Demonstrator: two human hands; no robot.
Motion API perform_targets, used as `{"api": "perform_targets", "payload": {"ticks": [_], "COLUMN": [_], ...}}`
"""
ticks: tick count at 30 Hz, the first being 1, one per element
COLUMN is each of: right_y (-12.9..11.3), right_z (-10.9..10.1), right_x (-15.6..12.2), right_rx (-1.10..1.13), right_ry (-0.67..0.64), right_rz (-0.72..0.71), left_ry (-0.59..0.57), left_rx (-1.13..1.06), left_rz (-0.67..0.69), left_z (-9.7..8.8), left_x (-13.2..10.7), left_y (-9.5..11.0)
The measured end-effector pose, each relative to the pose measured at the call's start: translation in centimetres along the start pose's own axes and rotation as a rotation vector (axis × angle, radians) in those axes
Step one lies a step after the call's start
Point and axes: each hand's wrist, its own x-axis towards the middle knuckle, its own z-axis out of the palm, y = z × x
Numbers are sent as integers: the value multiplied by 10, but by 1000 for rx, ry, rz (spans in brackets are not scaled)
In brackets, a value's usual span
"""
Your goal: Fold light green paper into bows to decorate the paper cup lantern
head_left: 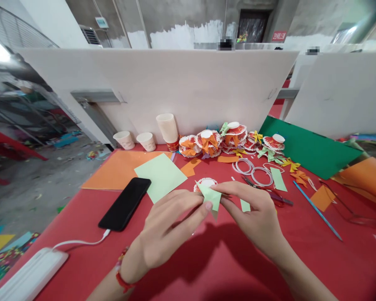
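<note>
Paper (212, 196), pale green, partly hidden by fingers (208, 205).

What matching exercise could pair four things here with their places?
1. Small folded pale green paper
2. Flat black phone
3. Thin blue stick
4. Square pale green sheet

A. Right of the right hand
B. Partly over the orange paper sheet
C. Held by left hand and right hand
D. Plugged into the white cable

Pairs: 1-C; 2-D; 3-A; 4-B
</note>
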Motion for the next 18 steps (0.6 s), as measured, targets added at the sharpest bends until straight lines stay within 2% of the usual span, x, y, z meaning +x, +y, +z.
{"api": "perform_targets", "payload": {"ticks": [7,12,18], "right_y": [-1,-2,-3], "right_z": [-1,-7,-11], "right_x": [0,3,3], "right_rx": [21,13,3], "right_ry": [8,-62,-166], "right_rz": [-40,-112,-36], "left_ry": [-3,-2,-34], "left_rx": [-33,9,-42], "left_rz": [-28,41,60], "left_z": [-1,-4,0], "left_x": [5,10,8], "left_y": [4,0,-7]}}
